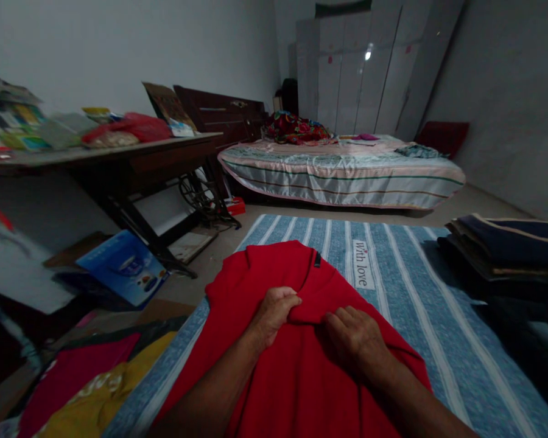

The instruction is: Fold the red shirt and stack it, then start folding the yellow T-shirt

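Dim white walls close in a bedroom, and we look down over a blue-and-white striped mattress cover (393, 292) spread out before us.

At the far left stands a long dark wooden table (173, 159), its top crowded with books, papers and a red plastic bag (141, 126). Under it we make out a black iron treadle frame (201, 194). Near the table's foot a flat blue cardboard box (123, 267) lies tilted on the floor. Lower left, just beside the edge of the striped cover, sits a loose heap of red and yellow cloths (86, 389).

On the near middle of the striped cover lies a bright red knit garment (292, 377), reaching from our forearms up to its collar, where a small dark tag shows. Our left hand (274, 310) rests on the garment's upper part, its fingers (288, 301) clenched around a raised fold of the red fabric. Our right hand (354, 337) lies just beside it, touching the same fold from the other side, its fingers (340, 316) released and laid flat on the cloth.

Beyond the garment, a white sewn label reading "With love" (361, 263) runs along one stripe. Farther back stands a bed with a pale striped satin cover (342, 176), a bundle of flowered cloth on top of it, and behind that a tall white wardrobe (360, 73). At the right edge, a stack of dark folded cloths (506, 243) rests on the striped cover, well apart from our hands.
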`<move>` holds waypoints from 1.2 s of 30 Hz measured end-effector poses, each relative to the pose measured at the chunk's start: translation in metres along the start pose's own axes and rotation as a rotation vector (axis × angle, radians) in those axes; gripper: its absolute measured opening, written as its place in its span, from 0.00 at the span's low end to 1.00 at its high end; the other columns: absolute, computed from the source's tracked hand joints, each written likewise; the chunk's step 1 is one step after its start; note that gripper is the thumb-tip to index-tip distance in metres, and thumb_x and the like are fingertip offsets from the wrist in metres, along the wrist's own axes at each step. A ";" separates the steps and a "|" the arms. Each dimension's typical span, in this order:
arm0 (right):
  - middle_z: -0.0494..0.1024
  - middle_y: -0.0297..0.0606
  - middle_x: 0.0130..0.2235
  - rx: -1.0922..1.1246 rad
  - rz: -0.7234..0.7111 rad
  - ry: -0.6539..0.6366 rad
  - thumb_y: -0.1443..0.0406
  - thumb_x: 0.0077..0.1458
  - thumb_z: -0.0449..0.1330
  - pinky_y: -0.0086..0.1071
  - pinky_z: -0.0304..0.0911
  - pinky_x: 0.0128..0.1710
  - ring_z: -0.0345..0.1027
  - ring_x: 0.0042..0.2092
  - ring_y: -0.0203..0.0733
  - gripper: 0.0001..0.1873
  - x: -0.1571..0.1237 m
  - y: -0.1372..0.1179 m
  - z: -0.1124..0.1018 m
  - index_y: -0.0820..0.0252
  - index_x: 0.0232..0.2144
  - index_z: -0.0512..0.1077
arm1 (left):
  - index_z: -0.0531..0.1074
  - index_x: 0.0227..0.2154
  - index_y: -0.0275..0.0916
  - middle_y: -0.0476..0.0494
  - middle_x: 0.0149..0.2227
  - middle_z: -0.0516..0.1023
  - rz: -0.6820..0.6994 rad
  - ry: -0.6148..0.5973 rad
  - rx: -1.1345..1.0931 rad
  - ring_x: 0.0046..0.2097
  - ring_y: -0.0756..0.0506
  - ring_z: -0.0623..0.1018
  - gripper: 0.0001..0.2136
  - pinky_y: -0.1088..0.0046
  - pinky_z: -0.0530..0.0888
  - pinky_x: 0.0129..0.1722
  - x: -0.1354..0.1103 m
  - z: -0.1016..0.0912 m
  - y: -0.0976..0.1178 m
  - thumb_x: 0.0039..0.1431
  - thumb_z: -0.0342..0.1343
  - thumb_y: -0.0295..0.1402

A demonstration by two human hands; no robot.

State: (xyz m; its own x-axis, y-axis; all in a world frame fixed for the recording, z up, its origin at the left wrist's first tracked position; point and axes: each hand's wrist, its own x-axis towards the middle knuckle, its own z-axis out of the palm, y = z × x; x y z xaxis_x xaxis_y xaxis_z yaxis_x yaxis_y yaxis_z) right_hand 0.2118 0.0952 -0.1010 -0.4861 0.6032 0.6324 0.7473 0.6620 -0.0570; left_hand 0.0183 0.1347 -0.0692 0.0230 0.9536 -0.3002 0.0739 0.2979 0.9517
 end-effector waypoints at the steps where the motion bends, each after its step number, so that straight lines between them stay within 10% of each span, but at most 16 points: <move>1: 0.67 0.33 0.24 0.004 0.001 0.001 0.69 0.58 0.54 0.35 0.43 0.27 0.55 0.26 0.38 0.07 -0.001 0.000 0.000 0.56 0.28 0.65 | 0.67 0.17 0.38 0.54 0.17 0.66 0.002 -0.006 -0.003 0.21 0.52 0.66 0.08 0.76 0.61 0.23 0.000 0.000 -0.001 0.37 0.58 0.36; 12: 0.66 0.33 0.24 0.087 -0.016 0.068 0.69 0.59 0.53 0.35 0.44 0.28 0.54 0.26 0.39 0.07 -0.005 -0.001 0.008 0.56 0.29 0.66 | 0.69 0.22 0.39 0.50 0.21 0.69 0.241 0.169 0.406 0.26 0.48 0.70 0.06 0.74 0.65 0.27 0.002 -0.006 0.014 0.48 0.51 0.35; 16: 0.66 0.34 0.24 0.064 0.031 0.091 0.67 0.61 0.52 0.36 0.44 0.29 0.55 0.27 0.40 0.08 -0.008 -0.004 0.012 0.56 0.29 0.66 | 0.74 0.36 0.35 0.37 0.39 0.78 0.400 0.260 0.981 0.44 0.41 0.76 0.10 0.67 0.69 0.46 0.025 -0.020 0.036 0.55 0.50 0.31; 20: 0.67 0.34 0.24 0.081 0.017 0.114 0.68 0.62 0.50 0.35 0.45 0.30 0.55 0.26 0.39 0.10 -0.009 -0.005 0.014 0.57 0.29 0.67 | 0.66 0.53 0.30 0.31 0.61 0.62 0.332 0.127 1.340 0.62 0.39 0.61 0.20 0.64 0.60 0.59 0.060 -0.022 0.044 0.59 0.49 0.33; 36: 0.67 0.33 0.24 0.100 -0.034 0.132 0.65 0.64 0.48 0.34 0.46 0.28 0.58 0.25 0.38 0.10 -0.007 -0.001 0.015 0.56 0.30 0.66 | 0.65 0.54 0.41 0.42 0.63 0.62 0.522 0.240 1.367 0.62 0.41 0.61 0.18 0.54 0.61 0.57 0.110 -0.012 0.004 0.63 0.42 0.34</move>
State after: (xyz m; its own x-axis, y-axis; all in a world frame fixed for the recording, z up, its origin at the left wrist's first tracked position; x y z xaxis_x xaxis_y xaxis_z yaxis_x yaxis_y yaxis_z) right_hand 0.2078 0.0968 -0.1172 -0.4416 0.5201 0.7311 0.6797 0.7259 -0.1059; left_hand 0.0094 0.2417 -0.0982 0.1898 0.9621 0.1956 0.9708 -0.2136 0.1088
